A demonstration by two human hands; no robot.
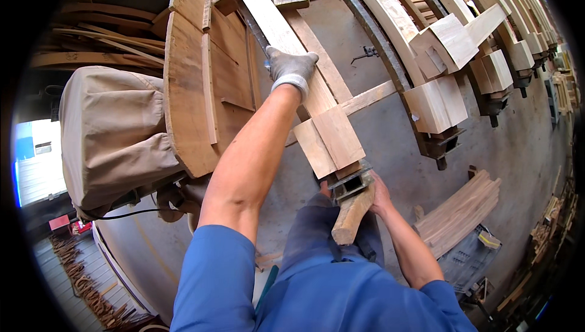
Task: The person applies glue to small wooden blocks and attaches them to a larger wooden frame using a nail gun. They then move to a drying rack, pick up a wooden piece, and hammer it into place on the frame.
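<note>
My left hand (291,66), in a grey work glove, lies over a long pale wooden board (277,24), fingers curled past its left edge. This board runs along a dark metal bar clamp (353,184). At the near end, two short wood blocks (329,142) sit side by side against it. My bare right hand (380,194) is closed round the clamp's near end from the right, its fingers mostly hidden behind the metal. A stubby, rounded wooden handle (353,217) sticks out toward me from that end, touching my right hand.
A curved wooden panel (189,82) stands at left beside a tan cloth-covered object (116,137). More clamps with wood blocks (436,103) line up to the right. A stack of boards (460,210) lies at lower right, near a grey crate (469,259).
</note>
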